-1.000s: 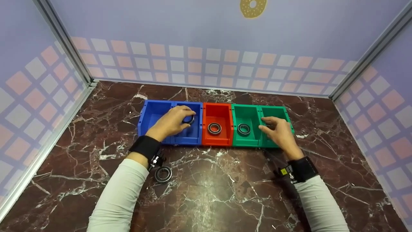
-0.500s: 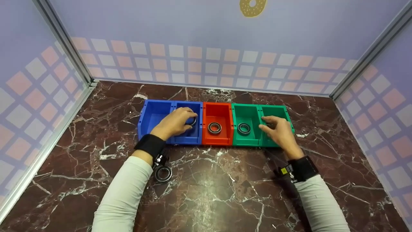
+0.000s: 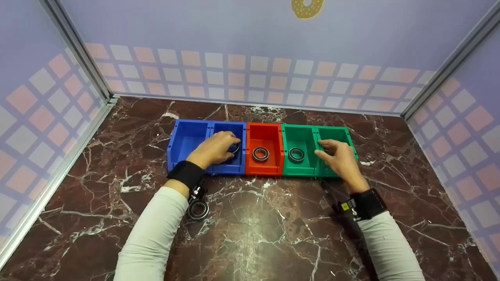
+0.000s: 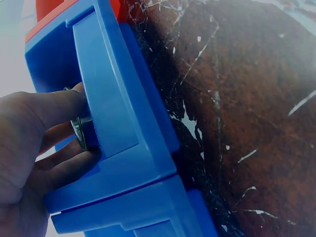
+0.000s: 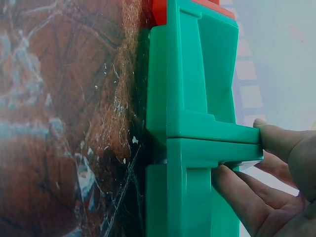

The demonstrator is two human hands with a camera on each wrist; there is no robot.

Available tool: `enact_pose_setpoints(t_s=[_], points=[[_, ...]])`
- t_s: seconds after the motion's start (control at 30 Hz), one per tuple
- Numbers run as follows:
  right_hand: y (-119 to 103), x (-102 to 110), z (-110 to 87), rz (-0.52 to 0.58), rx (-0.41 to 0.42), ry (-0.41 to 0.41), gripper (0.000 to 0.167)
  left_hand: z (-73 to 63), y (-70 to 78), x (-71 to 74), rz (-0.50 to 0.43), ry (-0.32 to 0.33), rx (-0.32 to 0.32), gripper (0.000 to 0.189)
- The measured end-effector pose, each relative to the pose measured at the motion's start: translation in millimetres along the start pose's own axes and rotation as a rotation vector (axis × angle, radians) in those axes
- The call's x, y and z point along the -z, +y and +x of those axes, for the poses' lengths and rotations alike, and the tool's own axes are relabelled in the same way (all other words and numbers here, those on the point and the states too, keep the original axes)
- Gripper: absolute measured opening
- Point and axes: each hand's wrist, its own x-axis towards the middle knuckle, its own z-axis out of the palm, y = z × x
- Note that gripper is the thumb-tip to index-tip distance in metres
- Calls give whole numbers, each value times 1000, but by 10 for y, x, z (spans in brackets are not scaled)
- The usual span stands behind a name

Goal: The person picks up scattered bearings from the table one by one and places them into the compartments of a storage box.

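My left hand (image 3: 213, 149) reaches into the right-hand blue bin (image 3: 228, 170) and pinches a ball bearing (image 4: 80, 133) between thumb and fingers. In the left wrist view the bearing stands on edge behind the bin's front lip, partly covered by the fingers. My right hand (image 3: 340, 158) grips the adjoining side walls of the two green bins, thumb on one side and fingers inside the right-hand green bin (image 5: 195, 197). A second bearing (image 3: 266, 155) lies flat in the red bin (image 3: 263, 171), and another bearing (image 3: 302, 156) in the left-hand green bin (image 3: 299, 172).
One more bearing (image 3: 205, 214) lies on the marble-patterned table (image 3: 250, 234), close to the left wristband (image 3: 186, 174). Another blue bin (image 3: 189, 134) forms the left end of the row. Panel walls (image 3: 250, 35) enclose the back and both sides.
My left hand has shifted slightly right and lower within the blue bin, still holding the bearing. The right hand stays in place on the green bins.
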Motion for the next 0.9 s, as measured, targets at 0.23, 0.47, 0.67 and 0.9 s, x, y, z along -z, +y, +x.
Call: enact_pose_setpoints(t_s=[0.23, 0.47, 0.67, 0.9], points=[[-1, 0, 8, 7, 10, 14, 41, -2, 18, -3, 27, -6, -20, 43], [4, -1, -1, 33, 27, 20, 40, 0, 33, -26, 39, -1, -52, 25], [4, 0, -15, 26, 29, 19, 40, 14, 39, -47, 44, -11, -57, 17], [4, -2, -6, 23, 26, 28, 40, 29, 48, -63, 68, -25, -40, 14]])
